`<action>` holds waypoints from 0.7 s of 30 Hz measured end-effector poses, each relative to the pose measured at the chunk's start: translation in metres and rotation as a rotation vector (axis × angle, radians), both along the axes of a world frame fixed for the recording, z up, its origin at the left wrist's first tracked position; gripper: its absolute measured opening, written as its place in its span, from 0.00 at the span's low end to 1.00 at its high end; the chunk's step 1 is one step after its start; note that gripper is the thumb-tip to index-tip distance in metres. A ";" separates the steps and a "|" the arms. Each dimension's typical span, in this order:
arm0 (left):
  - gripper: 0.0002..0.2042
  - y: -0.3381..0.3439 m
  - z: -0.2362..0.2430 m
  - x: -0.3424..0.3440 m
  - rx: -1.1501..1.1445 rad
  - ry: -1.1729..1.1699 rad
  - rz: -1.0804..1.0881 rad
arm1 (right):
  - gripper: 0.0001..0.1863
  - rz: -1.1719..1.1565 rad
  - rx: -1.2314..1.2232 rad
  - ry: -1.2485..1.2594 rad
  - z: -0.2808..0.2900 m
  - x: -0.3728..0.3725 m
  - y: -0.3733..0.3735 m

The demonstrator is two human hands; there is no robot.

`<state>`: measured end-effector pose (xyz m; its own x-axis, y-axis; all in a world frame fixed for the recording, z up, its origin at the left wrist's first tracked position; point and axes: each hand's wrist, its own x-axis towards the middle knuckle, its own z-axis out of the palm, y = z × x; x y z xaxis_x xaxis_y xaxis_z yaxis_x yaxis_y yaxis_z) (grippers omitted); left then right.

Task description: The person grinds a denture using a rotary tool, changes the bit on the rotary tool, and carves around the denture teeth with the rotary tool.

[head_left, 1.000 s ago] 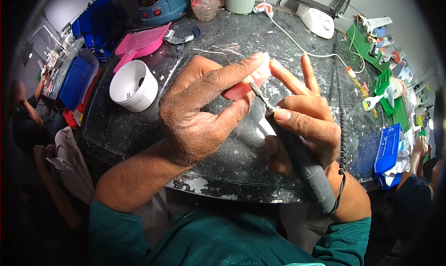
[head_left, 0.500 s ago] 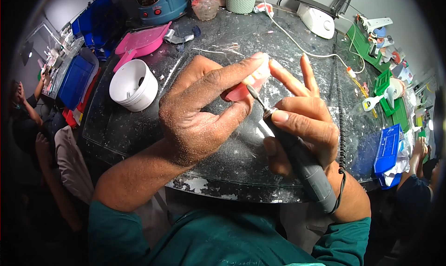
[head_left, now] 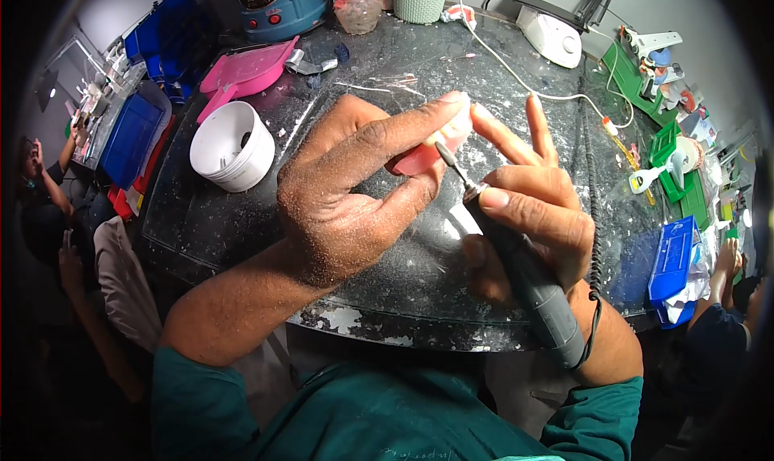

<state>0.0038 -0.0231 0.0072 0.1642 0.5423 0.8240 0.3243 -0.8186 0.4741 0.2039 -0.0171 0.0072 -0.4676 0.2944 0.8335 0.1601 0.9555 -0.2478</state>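
Dust-covered, my left hand [head_left: 347,191] pinches a denture [head_left: 418,162] with a pink base and pale teeth between thumb and fingers above the dark bench. Part of the denture is hidden behind the index finger. My right hand [head_left: 542,207] grips a black rotary handpiece [head_left: 532,288] like a pen, with two fingers stretched out toward the denture's far side. The slim metal bur [head_left: 448,157] at its end points at the denture, its tip at or against the pink edge; whether it spins I cannot tell.
A white tub [head_left: 232,148] and pink dustpan [head_left: 251,72] sit left on the dusty bench [head_left: 242,243]. A coiled black cord [head_left: 596,251] hangs beside my right wrist. Behind stand a blue machine [head_left: 282,11] and white box [head_left: 550,39]. Blue bin [head_left: 676,272] at right; people both sides.
The handpiece and my right hand have shifted slightly to the right, and the bur tip sits a little higher on the denture. My left hand has barely moved, still holding the denture.
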 end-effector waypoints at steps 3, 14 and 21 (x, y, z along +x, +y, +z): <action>0.23 -0.001 0.000 0.000 -0.004 0.007 0.002 | 0.20 0.005 0.007 -0.005 0.000 0.000 0.000; 0.22 0.000 0.000 0.000 0.007 0.007 0.007 | 0.21 0.004 0.006 -0.035 0.000 0.001 0.000; 0.21 0.001 -0.003 0.001 -0.023 -0.040 -0.008 | 0.20 0.031 -0.012 -0.030 0.002 0.000 0.000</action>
<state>0.0053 -0.0222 0.0041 0.1358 0.5603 0.8171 0.2984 -0.8096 0.5055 0.2043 -0.0175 0.0094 -0.5013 0.2893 0.8155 0.1382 0.9571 -0.2546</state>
